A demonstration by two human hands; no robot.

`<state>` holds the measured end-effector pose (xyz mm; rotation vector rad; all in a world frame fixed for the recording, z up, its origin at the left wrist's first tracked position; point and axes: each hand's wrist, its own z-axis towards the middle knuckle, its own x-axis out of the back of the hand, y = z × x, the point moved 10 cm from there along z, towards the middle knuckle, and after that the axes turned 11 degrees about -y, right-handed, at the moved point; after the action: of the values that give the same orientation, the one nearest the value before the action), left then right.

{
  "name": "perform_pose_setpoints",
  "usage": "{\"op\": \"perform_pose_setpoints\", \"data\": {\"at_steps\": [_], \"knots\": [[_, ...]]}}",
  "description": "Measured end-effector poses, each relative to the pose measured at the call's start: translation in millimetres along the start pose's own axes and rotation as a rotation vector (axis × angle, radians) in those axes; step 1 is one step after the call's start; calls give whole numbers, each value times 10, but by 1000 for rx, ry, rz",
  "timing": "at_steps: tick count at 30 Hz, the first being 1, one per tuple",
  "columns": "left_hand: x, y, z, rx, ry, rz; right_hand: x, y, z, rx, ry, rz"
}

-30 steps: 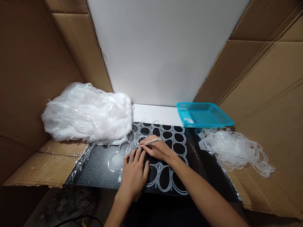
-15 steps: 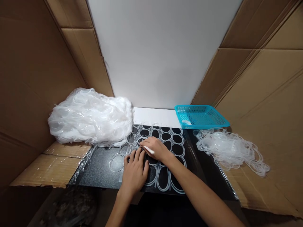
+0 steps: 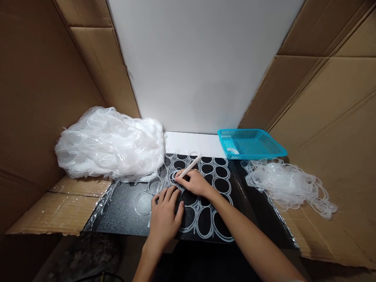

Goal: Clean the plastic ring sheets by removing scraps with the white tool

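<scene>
A sheet of translucent rings (image 3: pixel 205 222), joined to one another, lies flat on the black tabletop (image 3: pixel 117 211). My right hand (image 3: pixel 194 182) grips a slim white pen-like tool (image 3: pixel 190 166); its lower end is down among the rings and its upper end leans up to the right. Just what the tool is, I cannot make out. My left hand (image 3: pixel 166 209) rests on the sheet's left part, fingers stretched and somewhat apart, with nothing seen in it. Left of that hand lies a ring (image 3: pixel 143 202) at the sheet's edge.
At the left is a big pile of white rings (image 3: pixel 111 145) in clear plastic. A blue perforated basket (image 3: pixel 252 156) with a small white piece inside stands at the back right. In front of it lies a heap of clear ring scraps (image 3: pixel 284 184). Cardboard walls (image 3: pixel 331 117) flank the table.
The white tool has swung from lying low under my right hand to leaning up to the right above it. My right hand has turned slightly; my left hand stays nearly in place.
</scene>
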<state>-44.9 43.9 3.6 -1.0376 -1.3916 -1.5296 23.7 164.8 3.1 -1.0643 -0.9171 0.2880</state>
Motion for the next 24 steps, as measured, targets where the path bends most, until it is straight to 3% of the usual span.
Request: {"op": "perform_pose_setpoints", "data": {"at_steps": [18, 24], "knots": [[1, 24, -11, -22, 17, 30, -57, -38, -30, 13, -20, -121], [-15, 54, 42, -28, 17, 76, -133, -241, -52, 173, -59, -373]]}}
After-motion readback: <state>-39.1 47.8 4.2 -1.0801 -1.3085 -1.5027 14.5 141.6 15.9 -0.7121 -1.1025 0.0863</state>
